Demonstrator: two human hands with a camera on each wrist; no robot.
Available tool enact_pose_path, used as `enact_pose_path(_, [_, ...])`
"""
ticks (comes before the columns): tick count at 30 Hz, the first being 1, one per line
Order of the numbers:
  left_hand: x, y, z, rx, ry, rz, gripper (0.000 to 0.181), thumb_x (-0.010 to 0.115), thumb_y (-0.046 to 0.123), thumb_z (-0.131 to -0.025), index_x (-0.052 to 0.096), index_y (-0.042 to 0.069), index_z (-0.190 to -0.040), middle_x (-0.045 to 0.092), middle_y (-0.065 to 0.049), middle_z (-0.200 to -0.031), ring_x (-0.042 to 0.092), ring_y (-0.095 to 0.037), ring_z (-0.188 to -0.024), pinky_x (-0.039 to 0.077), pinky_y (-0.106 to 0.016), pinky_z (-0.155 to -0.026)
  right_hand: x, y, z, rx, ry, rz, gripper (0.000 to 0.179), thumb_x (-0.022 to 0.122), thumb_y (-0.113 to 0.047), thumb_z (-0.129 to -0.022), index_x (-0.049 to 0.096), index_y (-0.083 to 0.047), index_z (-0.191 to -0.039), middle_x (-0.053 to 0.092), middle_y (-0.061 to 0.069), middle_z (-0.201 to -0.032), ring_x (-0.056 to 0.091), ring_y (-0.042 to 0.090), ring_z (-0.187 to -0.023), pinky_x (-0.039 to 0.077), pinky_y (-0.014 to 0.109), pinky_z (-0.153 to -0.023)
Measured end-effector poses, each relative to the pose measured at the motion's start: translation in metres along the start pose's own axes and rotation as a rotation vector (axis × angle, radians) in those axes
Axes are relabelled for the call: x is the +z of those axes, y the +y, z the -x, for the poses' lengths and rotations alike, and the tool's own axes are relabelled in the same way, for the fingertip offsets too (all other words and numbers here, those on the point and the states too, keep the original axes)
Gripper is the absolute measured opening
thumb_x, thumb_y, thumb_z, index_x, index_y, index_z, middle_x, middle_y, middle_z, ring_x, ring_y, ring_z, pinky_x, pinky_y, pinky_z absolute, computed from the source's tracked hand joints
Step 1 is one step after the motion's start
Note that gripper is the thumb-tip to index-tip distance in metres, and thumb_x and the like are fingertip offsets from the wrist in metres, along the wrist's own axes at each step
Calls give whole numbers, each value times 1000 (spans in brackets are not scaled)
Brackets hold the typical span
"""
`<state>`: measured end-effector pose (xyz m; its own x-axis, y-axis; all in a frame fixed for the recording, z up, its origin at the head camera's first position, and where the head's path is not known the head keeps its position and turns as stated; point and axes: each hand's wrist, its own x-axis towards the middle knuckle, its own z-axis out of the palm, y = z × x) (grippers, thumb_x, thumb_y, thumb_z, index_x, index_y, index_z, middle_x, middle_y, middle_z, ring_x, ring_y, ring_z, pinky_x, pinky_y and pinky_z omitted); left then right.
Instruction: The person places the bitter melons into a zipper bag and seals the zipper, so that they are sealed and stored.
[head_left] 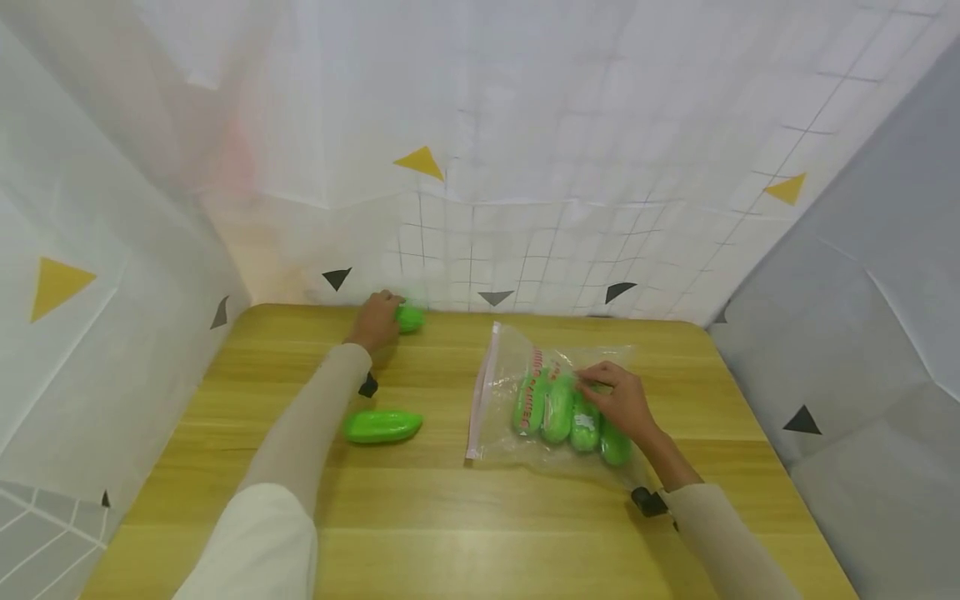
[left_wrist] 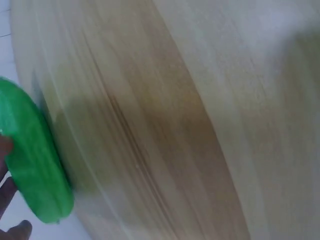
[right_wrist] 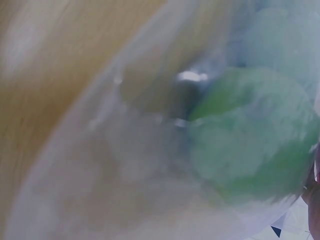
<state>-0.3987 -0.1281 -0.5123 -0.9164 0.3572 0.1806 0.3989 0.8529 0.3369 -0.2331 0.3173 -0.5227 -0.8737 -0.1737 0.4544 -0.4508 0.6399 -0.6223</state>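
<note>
At the back edge of the table, my left hand grips a smooth, glossy green cucumber. The left wrist view shows this cucumber close up, with fingertips along its left side. A second green cucumber lies on the table nearer to me, beside the left forearm. My right hand pinches the upper film of a clear zip bag with red lettering. Several green cucumbers lie side by side inside the bag. In the right wrist view, a rounded green end shows through the plastic.
The wooden table meets a white sheeted back wall with yellow and dark triangles. White sheets also stand at both sides. The bag's pink zip strip faces left. A black wrist strap piece sits by the right wrist.
</note>
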Motion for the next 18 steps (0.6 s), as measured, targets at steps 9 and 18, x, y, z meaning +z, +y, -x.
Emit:
enact_pose_path(9, [-12, 2, 9, -72, -87, 55, 44, 75, 18, -85, 59, -2, -120, 57, -21, -111, 52, -35, -103, 48, -47, -89, 1, -1, 1, -20, -1, 5, 21, 80, -2, -80, 76, -4, -100, 68, 2, -92, 65, 17, -82, 56, 25, -71])
enact_pose_path(18, [-14, 8, 14, -156, -156, 54, 56, 63, 40, -91, 53, -2, -127, 60, -21, -115, 57, -34, -100, 49, -48, -86, 0, -2, 1, -2, 5, -4, 23, 80, -1, -79, 76, -5, -101, 68, 2, -92, 66, 20, -82, 57, 27, -71])
